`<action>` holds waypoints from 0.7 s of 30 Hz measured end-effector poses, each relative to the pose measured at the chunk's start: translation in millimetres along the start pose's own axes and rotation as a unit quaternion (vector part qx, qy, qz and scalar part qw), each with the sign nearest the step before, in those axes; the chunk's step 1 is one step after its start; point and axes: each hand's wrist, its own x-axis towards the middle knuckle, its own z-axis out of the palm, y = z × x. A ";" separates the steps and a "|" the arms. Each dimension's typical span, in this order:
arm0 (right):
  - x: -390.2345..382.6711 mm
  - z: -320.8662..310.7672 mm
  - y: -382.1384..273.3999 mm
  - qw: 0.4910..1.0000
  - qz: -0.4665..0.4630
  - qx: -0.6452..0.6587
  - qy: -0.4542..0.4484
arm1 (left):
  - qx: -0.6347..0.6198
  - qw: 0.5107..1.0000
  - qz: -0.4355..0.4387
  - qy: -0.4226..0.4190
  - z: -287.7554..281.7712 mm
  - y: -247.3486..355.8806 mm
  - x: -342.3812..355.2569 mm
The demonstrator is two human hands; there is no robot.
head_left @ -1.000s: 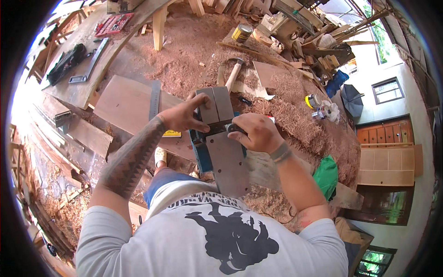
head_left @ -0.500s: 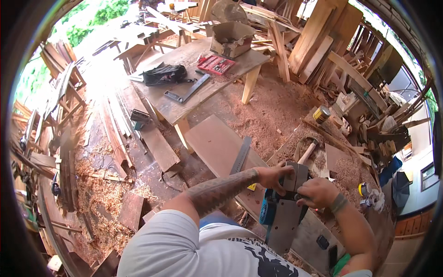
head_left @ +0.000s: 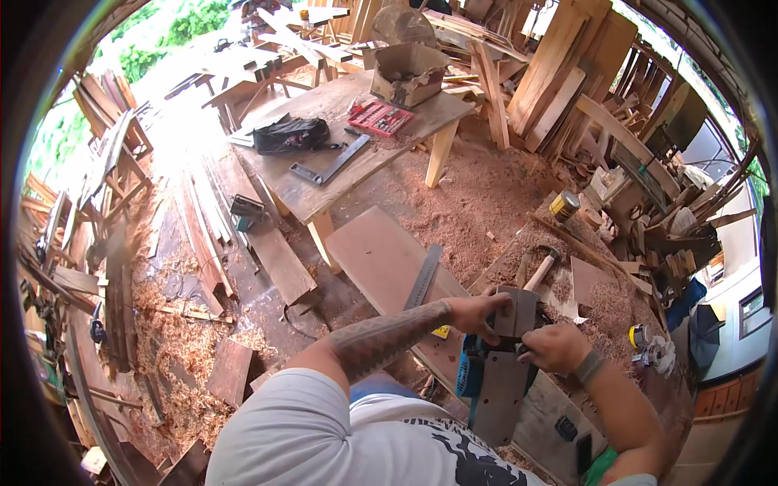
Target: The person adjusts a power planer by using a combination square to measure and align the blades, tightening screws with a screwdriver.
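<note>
Teal-sided, with its grey metal sole turned up, the power planer (head_left: 498,397) was held just before the white shirt (head_left: 279,417). The left hand (head_left: 484,314) clasped its far end between thumb and fingers; the curled right hand (head_left: 557,347) pinched a small dark piece (head_left: 523,351) beside the sole.

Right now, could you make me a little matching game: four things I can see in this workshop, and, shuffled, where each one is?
Things
1. power planer
2. hammer
3. metal rule
4. cardboard box

Places
A. lying across a wide, flat board
B. on top of the table
C. in front of the person's shirt, gripped by the left hand
D. among the wood shavings, its head pointing away from the person

Right pairs: 1-C, 2-D, 3-A, 4-B
</note>
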 end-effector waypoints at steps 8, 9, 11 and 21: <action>-22.6 60.3 -33.1 0.976 0.109 -0.068 0.176 | -0.041 0.998 -0.045 -0.006 2.3 -5.7 -12.6; -20.8 61.9 -41.8 0.972 0.124 -0.066 0.189 | -0.021 0.999 -0.047 0.008 1.2 -7.8 -16.3; -13.5 58.2 -49.8 0.966 0.158 -0.065 0.195 | -0.035 0.998 -0.044 0.021 -5.2 -4.4 -19.1; -1.9 64.9 -74.8 0.940 0.293 -0.014 0.173 | -0.054 0.998 -0.032 0.024 -4.1 -4.2 -19.7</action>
